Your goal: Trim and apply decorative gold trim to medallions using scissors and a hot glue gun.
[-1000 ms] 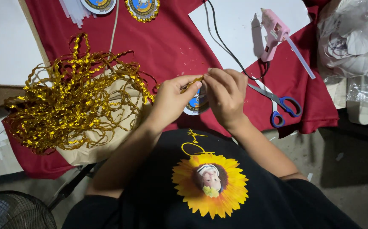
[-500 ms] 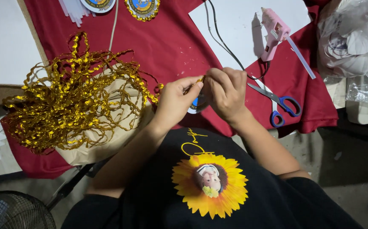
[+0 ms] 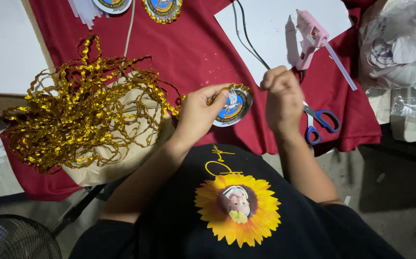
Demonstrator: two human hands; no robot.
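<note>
My left hand holds a round badge with a blue and white picture, partly edged in gold trim, just above the red cloth. A strand of gold ribbon runs from the badge back to the tangled gold ribbon pile on the left. My right hand is lifted off the badge to its right, fingers curled shut; whether it pinches anything is hidden.
A pink glue gun stands on white paper at the back right, its black cord trailing across. Blue-handled scissors lie by my right wrist. Two finished badges sit at the far edge. A plastic bag is at right, a fan on the floor.
My hands were together over the badge; now the right hand has pulled away to the right and the badge's face shows in my left hand.
</note>
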